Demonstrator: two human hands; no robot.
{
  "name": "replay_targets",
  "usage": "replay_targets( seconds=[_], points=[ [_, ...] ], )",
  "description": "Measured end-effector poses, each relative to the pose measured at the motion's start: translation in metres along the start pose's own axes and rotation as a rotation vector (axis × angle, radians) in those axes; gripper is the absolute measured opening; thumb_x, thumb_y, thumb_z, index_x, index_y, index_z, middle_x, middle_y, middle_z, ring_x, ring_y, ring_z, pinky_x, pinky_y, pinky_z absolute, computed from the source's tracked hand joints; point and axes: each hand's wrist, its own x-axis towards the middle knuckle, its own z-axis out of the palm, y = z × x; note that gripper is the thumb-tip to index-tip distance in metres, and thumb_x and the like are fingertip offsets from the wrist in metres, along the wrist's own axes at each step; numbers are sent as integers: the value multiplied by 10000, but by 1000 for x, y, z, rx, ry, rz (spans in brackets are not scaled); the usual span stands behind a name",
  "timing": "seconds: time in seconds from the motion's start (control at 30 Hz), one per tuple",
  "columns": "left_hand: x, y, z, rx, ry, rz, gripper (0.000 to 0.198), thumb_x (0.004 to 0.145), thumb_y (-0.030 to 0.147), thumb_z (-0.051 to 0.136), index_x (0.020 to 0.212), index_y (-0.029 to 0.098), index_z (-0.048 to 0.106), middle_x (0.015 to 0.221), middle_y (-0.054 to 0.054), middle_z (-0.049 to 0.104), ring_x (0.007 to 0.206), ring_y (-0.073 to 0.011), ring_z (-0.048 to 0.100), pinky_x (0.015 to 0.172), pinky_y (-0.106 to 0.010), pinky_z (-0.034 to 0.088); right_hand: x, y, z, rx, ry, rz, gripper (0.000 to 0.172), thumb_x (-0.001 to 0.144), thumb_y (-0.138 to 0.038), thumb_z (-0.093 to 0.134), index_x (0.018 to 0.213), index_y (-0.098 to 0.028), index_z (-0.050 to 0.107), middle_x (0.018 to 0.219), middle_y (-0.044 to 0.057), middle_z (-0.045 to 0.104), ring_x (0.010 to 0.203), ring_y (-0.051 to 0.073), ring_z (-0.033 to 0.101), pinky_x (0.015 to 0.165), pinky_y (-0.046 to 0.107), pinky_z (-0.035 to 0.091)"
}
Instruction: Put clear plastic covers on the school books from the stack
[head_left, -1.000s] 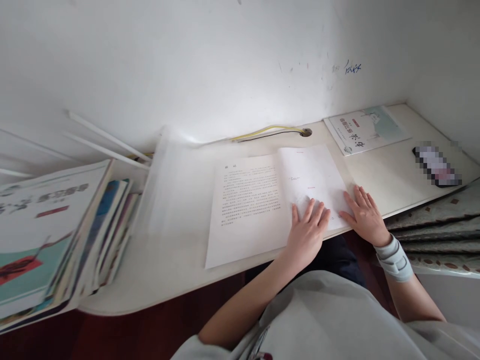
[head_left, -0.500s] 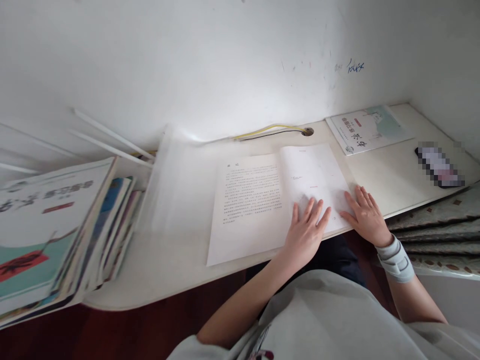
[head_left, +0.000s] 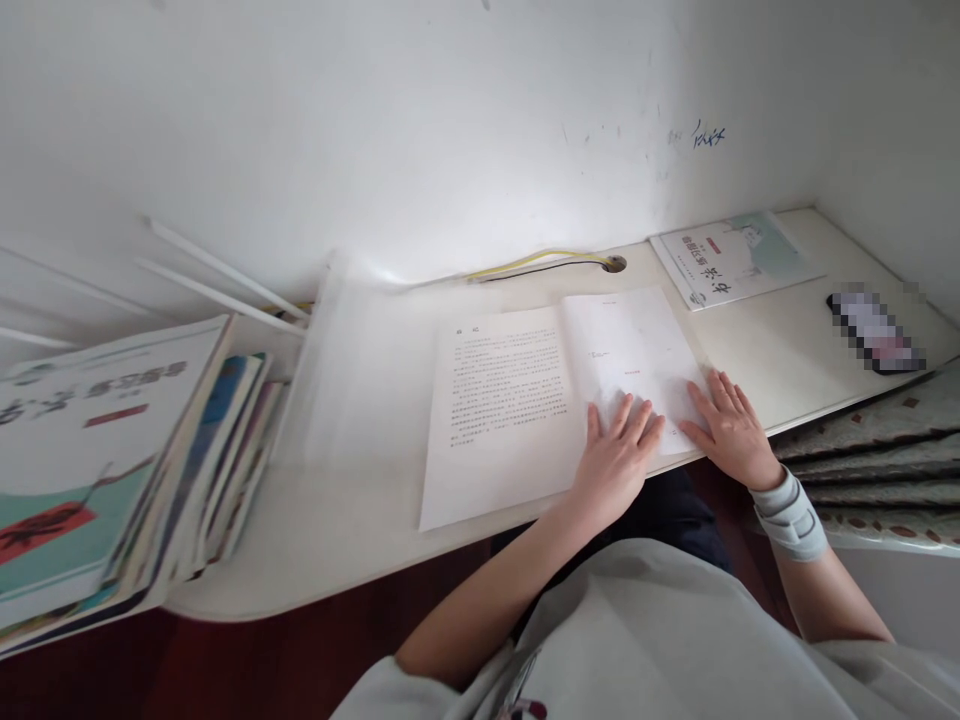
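Observation:
An open booklet lies on the white desk, its left page printed with lines of text and its right page mostly bare. My left hand rests flat on the lower part of the right page, fingers spread, beside the fold. At the booklet's right edge lies my right hand, fingers stretched out, its fingertips at the page's border. A grey wristband wraps my right wrist. Neither hand grips anything.
A stack of books stands at the left. Farther right lie another booklet and a phone, partly pixelated. Yellow and black cables run into a hole by the wall. Patterned fabric hangs at the desk's right front.
The booklet has shifted slightly to the right, and my left hand has moved a little right with it. My right hand has stayed almost in place.

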Motion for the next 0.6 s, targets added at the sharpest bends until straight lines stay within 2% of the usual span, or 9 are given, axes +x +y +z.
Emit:
replay_targets(
  seconds=[0.4,0.53,0.6],
  points=[
    [9,3,1,-7,-19,44,460,911,111,286,1349,150,421,1449,-154,383,1376,-329,255,1000,-710,259,0,1,-2,16,-12,-9,577,907,-493,394,1346,-125,465,1426,238,374,1352,338,306,1057,474,324],
    [3,-2,2,-11,13,54,466,905,134,331,1366,96,386,1458,-169,363,1376,-323,259,1054,-628,265,0,1,-2,18,-7,-5,574,905,-498,396,1341,-131,469,1427,230,377,1345,334,321,1048,477,335],
    [-1,-2,3,4,35,17,481,893,122,347,1368,48,371,1462,-193,343,1378,-342,242,1059,-611,274,0,1,-1,17,-5,-2,569,904,-496,401,1336,-133,476,1425,231,379,1343,335,325,1050,475,332]
  ],
)
